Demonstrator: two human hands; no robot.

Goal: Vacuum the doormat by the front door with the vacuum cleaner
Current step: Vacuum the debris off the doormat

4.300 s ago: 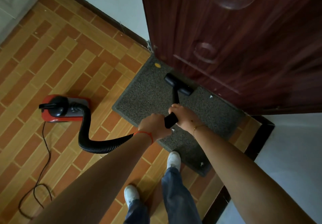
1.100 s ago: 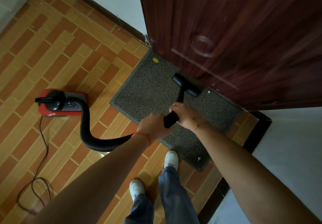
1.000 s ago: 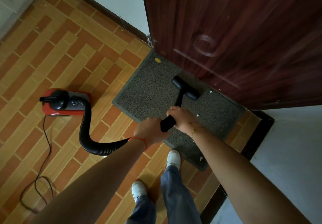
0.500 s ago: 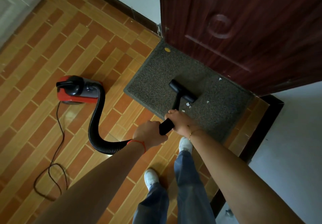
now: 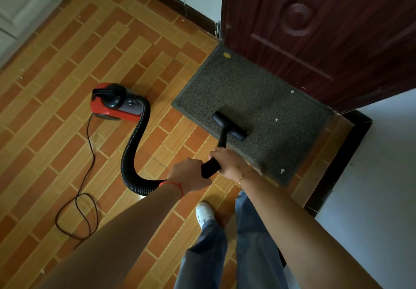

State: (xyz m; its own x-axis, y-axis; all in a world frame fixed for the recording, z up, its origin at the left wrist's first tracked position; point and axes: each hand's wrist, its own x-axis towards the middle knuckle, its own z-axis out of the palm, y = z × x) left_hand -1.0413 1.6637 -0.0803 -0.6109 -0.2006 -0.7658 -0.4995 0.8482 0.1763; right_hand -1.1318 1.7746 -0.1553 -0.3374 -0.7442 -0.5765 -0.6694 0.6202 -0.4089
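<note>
As both hands [image 5: 209,170] grip wand [image 5: 211,166]

The door [image 5: 326,36] bounds the doormat [image 5: 258,99] along its far edge; the wall [image 5: 382,165] closes the right. Open tile floor [image 5: 67,63] lies left, crossed by the hose [image 5: 132,149] and cord [image 5: 87,176].

No text, label, brand, number or sign can be read anywhere in the head view.
</note>
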